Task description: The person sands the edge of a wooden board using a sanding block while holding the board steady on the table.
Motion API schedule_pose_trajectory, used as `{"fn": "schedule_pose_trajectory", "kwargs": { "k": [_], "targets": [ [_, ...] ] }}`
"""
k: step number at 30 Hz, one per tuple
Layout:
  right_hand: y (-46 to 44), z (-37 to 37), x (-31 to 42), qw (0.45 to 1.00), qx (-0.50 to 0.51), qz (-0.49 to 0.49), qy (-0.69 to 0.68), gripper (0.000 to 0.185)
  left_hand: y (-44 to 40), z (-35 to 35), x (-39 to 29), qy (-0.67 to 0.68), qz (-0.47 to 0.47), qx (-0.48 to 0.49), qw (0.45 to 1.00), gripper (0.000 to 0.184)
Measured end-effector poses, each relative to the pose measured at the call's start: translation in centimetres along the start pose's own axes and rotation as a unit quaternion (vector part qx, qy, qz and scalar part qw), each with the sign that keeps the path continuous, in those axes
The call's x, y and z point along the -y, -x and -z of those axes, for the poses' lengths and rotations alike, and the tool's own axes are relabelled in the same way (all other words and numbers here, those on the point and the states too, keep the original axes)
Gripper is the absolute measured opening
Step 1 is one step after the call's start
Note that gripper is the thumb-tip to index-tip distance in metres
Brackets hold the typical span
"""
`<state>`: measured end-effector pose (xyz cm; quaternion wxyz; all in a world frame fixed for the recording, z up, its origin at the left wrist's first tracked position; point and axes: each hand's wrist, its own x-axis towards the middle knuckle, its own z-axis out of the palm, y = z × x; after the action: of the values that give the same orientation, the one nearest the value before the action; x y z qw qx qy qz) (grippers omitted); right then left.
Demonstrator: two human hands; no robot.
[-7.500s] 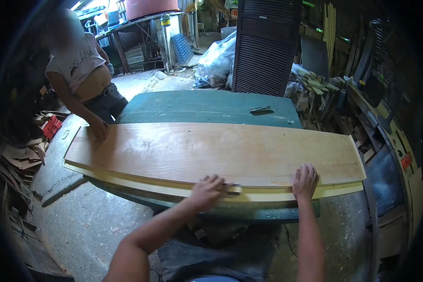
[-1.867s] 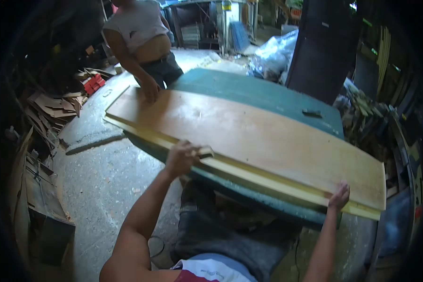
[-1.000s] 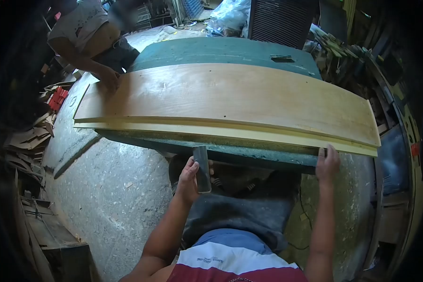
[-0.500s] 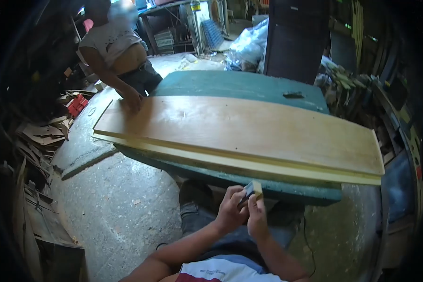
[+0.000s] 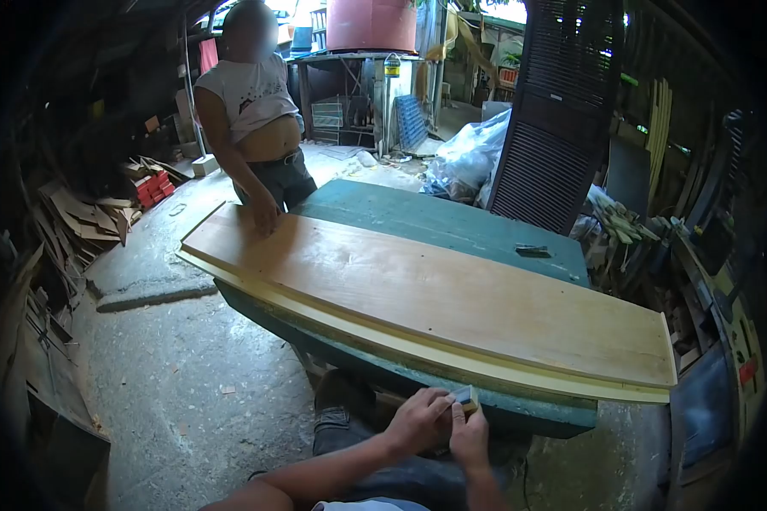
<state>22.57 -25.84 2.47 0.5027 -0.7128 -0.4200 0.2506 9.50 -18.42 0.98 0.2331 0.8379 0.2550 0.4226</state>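
I watch a tan board (image 5: 418,294), nine to four o'clock, sheeny and dark-dotted.
At five o'clock, the left hand (image 5: 419,421) grips a small block (image 5: 466,397), grey-faced, pale-ended; the right hand (image 5: 469,433) is closed on it too.

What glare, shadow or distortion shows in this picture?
Head view: pale glare on the wooden panel, shadow near the co-worker's hand; head view: corners dark, the panel's near edge bowed, likely by the lens.

A small grey-faced block (image 5: 465,396) is held near the wooden panel (image 5: 418,294).
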Motion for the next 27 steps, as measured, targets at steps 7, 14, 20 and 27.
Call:
{"fn": "schedule_pose_trajectory", "kwargs": {
  "k": [7, 14, 20, 27],
  "targets": [
    [-11.9, 10.5, -4.5, 0.897, -0.243, 0.227, 0.29, 0.051, -8.8, 3.4, 9.2, -0.124, -0.188, 0.011, 0.974, 0.036],
    [-18.6, 20.4, -13.0, 0.859, -0.255, 0.095, 0.433, 0.054, -10.9, 7.4, 13.0, -0.214, -0.19, 0.131, 0.949, 0.048],
    [-17.7, 19.3, -15.1, 0.826, -0.294, 0.149, 0.456, 0.051, -10.1, 8.7, 14.4, -0.182, -0.192, 0.128, 0.956, 0.048],
    [-17.2, 19.6, -15.1, 0.833, -0.29, 0.139, 0.451, 0.051, -10.3, 9.2, 14.2, -0.205, -0.208, 0.13, 0.948, 0.047]
  ]
}}
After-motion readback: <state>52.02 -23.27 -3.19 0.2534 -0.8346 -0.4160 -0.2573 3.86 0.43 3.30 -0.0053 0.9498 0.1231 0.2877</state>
